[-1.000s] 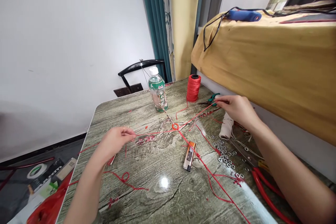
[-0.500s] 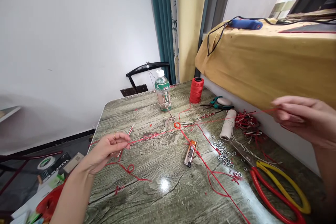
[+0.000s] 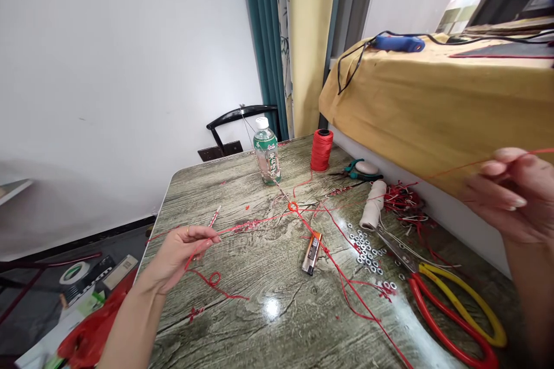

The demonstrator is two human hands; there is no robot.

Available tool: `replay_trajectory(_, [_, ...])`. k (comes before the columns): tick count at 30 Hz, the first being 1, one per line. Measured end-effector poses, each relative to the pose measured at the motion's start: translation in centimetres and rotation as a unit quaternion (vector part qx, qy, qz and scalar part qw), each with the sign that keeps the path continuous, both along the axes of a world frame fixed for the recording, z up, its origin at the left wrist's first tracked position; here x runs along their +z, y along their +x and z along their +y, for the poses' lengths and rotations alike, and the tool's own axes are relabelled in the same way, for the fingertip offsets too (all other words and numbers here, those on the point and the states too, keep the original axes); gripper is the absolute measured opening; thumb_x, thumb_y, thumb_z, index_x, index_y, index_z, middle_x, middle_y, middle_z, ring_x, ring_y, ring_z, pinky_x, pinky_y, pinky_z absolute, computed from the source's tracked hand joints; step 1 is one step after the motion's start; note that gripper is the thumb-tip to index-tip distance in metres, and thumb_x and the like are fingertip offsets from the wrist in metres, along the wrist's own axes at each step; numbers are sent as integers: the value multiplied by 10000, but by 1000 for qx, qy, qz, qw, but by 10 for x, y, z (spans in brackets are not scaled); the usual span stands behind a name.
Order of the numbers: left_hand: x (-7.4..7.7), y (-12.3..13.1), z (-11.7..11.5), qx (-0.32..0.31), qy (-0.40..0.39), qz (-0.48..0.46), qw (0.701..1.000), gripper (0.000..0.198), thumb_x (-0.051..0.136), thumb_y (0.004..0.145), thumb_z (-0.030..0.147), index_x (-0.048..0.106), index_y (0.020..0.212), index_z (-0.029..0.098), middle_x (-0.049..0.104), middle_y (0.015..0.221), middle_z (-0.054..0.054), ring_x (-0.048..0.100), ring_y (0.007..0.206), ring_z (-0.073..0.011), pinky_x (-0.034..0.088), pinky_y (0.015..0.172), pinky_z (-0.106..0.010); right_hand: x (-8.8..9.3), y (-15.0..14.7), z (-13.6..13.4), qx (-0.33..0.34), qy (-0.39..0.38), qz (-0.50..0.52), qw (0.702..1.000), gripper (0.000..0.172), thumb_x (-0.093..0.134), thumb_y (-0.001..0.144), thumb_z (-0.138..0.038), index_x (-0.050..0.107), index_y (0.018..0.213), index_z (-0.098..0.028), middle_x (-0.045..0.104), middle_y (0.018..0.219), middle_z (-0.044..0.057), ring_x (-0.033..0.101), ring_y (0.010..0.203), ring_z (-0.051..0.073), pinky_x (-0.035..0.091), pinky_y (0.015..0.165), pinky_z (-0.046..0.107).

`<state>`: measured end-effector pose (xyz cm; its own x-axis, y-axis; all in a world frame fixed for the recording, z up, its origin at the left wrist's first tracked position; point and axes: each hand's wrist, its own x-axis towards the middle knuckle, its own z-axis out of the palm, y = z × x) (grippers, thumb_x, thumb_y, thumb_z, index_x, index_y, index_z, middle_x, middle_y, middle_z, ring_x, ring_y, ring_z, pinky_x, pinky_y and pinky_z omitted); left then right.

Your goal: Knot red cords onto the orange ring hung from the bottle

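Note:
A thin red cord [image 3: 268,218] runs from my left hand [image 3: 193,248] to a small orange-red ring [image 3: 293,207] near the middle of the table. My left thumb and fingers pinch that cord. Off to the right, raised above the table, my right hand [image 3: 515,193] pinches another red cord [image 3: 454,170], stretched toward the ring. From the ring a thicker red cord [image 3: 346,277] slants down to the front edge, and a twisted string leads back to a green-labelled bottle [image 3: 266,153]. Beside the thicker cord lies a lighter [image 3: 311,253].
Scissors [image 3: 433,300] with red and yellow handles lie at the right, near several small metal rings [image 3: 367,251]. Behind them are a white cord roll [image 3: 373,204], red scraps [image 3: 404,202], pliers [image 3: 357,170] and a red thread spool [image 3: 321,151]. A yellow-draped surface [image 3: 411,104] borders the table.
My right hand has moved outward to the right and turned, drawing the red cord along with it. My left hand keeps its pinch, shifted only slightly.

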<state>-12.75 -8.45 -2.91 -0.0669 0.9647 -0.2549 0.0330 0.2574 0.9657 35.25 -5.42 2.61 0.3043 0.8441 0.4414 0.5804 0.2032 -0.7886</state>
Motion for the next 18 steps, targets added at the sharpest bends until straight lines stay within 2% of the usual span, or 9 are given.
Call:
replay_trajectory(2, [6, 11, 3, 10, 16, 2, 1000, 166, 714, 545, 279, 662, 632, 147, 594, 590, -19, 389, 449, -56, 303, 415, -183, 5, -18, 5, 109, -51, 136, 983, 355, 464, 749, -519, 641, 891, -247, 647, 826, 141, 284, 378, -12, 205, 399, 281])
replay_trajectory(3, [9, 18, 4, 19, 28, 4, 999, 173, 698, 564, 303, 661, 625, 146, 581, 583, -15, 388, 459, -59, 303, 415, -182, 5, -28, 8, 140, -82, 161, 973, 326, 547, 696, -505, 662, 793, -216, 643, 749, 124, 330, 391, 9, 224, 403, 273])
replay_trajectory(5, [13, 35, 7, 20, 64, 26, 997, 164, 667, 606, 313, 663, 619, 149, 562, 604, -7, 408, 508, -67, 312, 432, -176, -1, -51, 14, 192, -127, 118, 966, 275, 636, 632, -452, 668, 652, -179, 632, 748, 104, 481, 511, 86, 335, 471, 273])
replay_trajectory(6, [14, 44, 8, 4, 79, 38, 996, 144, 667, 610, 291, 659, 601, 148, 581, 689, -16, 445, 575, -77, 330, 459, -173, -6, -63, 17, 229, -137, 68, 961, 252, 633, 649, -419, 667, 635, -170, 629, 781, 100, 544, 656, 138, 394, 586, 286])
replay_trajectory(8, [12, 64, 11, -13, 76, 41, 996, 138, 677, 598, 283, 669, 613, 146, 607, 805, -33, 480, 620, -85, 365, 502, -179, -19, -88, 25, 277, -128, 26, 952, 241, 628, 654, -401, 663, 646, -162, 631, 787, 79, 564, 764, 169, 422, 696, 283])
replay_trajectory(10, [6, 85, 13, -28, 32, 21, 999, 185, 660, 616, 309, 681, 683, 138, 604, 630, -23, 471, 526, -77, 381, 514, -198, -33, -110, 31, 297, -194, 54, 933, 293, 593, 671, -429, 663, 745, -154, 635, 714, 62, 570, 621, 142, 446, 565, 261])
replay_trajectory(12, [-2, 104, 16, -33, -2, -16, 999, 206, 661, 613, 307, 679, 700, 122, 610, 572, -31, 508, 523, -92, 399, 532, -211, -44, -129, 35, 315, -244, 112, 910, 305, 605, 654, -411, 649, 783, -139, 635, 664, 47, 553, 525, 112, 448, 499, 241])
replay_trajectory(15, [-10, 128, 21, -5, -11, -99, 995, 258, 696, 569, 265, 668, 787, 129, 651, 658, -48, 540, 535, -91, 419, 548, -214, -50, -152, 35, 343, -266, 150, 888, 252, 613, 650, -365, 632, 753, -135, 623, 608, 22, 537, 476, 85, 441, 459, 208])
replay_trajectory(18, [-10, 146, 26, 41, 11, -149, 988, 247, 699, 567, 270, 658, 752, 112, 633, 620, -37, 540, 525, -84, 421, 535, -201, -48, -168, 33, 378, -256, 152, 877, 222, 574, 692, -349, 612, 718, -133, 599, 563, 8, 526, 454, 74, 431, 435, 188])
